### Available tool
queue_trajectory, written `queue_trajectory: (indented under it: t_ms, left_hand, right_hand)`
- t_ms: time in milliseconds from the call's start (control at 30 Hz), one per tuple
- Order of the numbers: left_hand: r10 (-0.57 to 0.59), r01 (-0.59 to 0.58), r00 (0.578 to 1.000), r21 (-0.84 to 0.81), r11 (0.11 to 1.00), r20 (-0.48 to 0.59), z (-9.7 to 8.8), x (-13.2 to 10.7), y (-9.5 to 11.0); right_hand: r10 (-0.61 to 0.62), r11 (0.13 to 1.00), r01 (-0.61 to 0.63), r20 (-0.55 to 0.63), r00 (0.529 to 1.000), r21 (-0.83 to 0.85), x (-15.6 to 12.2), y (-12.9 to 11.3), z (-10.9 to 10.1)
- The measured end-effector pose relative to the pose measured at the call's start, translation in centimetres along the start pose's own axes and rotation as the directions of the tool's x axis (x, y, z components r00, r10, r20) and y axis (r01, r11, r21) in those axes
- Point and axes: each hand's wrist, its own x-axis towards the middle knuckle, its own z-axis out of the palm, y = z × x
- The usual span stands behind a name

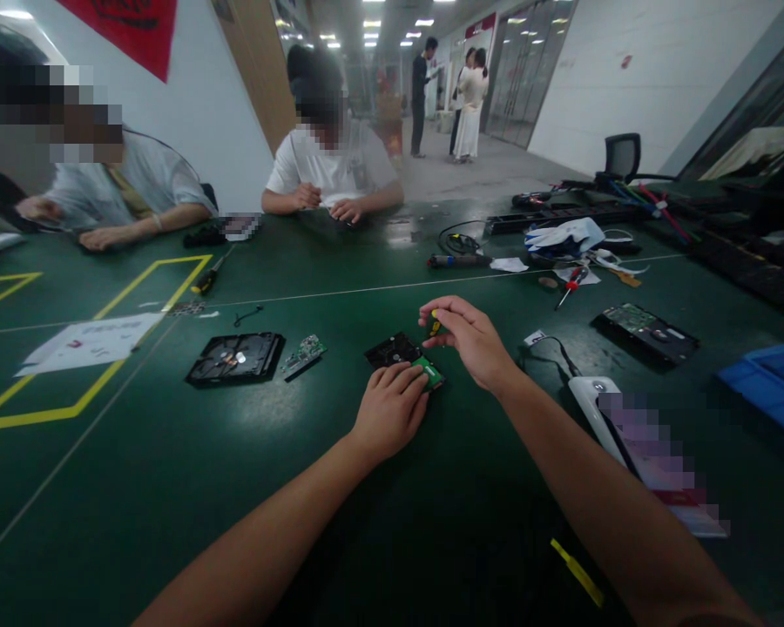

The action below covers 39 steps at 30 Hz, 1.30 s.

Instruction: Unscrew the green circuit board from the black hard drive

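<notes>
A small black hard drive [392, 350] with a green circuit board [429, 372] lies on the green table [170, 488] in front of me. My left hand [390, 407] rests on its near edge, fingers curled down and pressing on the board. My right hand [467, 338] hovers just above the drive's right side, pinched round a small yellow-handled screwdriver [435, 323] that points down at the drive.
A larger black drive [235, 357] and a loose green board [304, 353] lie to the left. Another drive [646, 331], a white device [601, 401], a blue tray [767, 383] and scattered tools sit right. Two people are seated across the table.
</notes>
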Motion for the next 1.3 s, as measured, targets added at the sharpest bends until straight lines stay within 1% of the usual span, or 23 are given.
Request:
queue_trajectory:
  t_ms: [100, 300, 567, 633, 733, 800, 967, 1133, 1300]
  left_hand:
    - [0.0, 0.0, 1.0, 0.0, 1.0, 0.006, 0.0, 0.0, 0.0]
    - [-0.004, 0.004, 1.0, -0.001, 1.0, 0.001, 0.0, 0.0, 0.0]
    - [-0.004, 0.004, 1.0, -0.005, 1.0, 0.004, -0.2, 0.1, 0.1]
    - [-0.003, 0.003, 1.0, -0.008, 1.0, 0.001, -0.2, 0.1, 0.1]
    - [-0.002, 0.002, 1.0, -0.009, 1.0, 0.0, -0.2, 0.1, 0.1]
    - [-0.003, 0.003, 1.0, -0.01, 1.0, 0.002, -0.1, 0.1, 0.1]
    - [-0.005, 0.005, 1.0, -0.008, 1.0, 0.004, -0.1, 0.1, 0.1]
    - [-0.009, 0.009, 1.0, -0.009, 1.0, 0.004, -0.1, 0.1, 0.1]
    - [-0.003, 0.003, 1.0, -0.016, 1.0, -0.001, -0.1, 0.0, 0.0]
  right_hand:
    - [0.016, 0.999, -0.016, -0.007, 1.0, 0.04, 0.0, 0.1, 0.1]
    - [-0.014, 1.0, 0.015, -0.053, 0.998, 0.012, 0.1, 0.6, 0.2]
    - [-0.019, 0.996, 0.02, 0.017, 1.0, -0.085, 0.0, 0.2, -0.2]
    - [-0.038, 0.991, 0.037, -0.003, 0.999, -0.125, 0.1, 0.5, -0.3]
    - [-0.072, 0.987, 0.061, -0.072, 0.995, -0.15, 0.3, 1.1, -0.4]
    - [-0.073, 0.988, 0.062, -0.073, 0.995, -0.144, 0.3, 1.2, -0.4]
    - [-0.047, 0.994, 0.046, -0.003, 0.999, -0.095, 0.2, 0.8, -0.4]
    - [-0.019, 0.999, 0.019, -0.002, 1.0, -0.038, 0.0, 0.2, -0.2]
    - [-0.001, 1.0, 0.001, 0.006, 1.0, 0.01, 0.0, 0.3, -0.1]
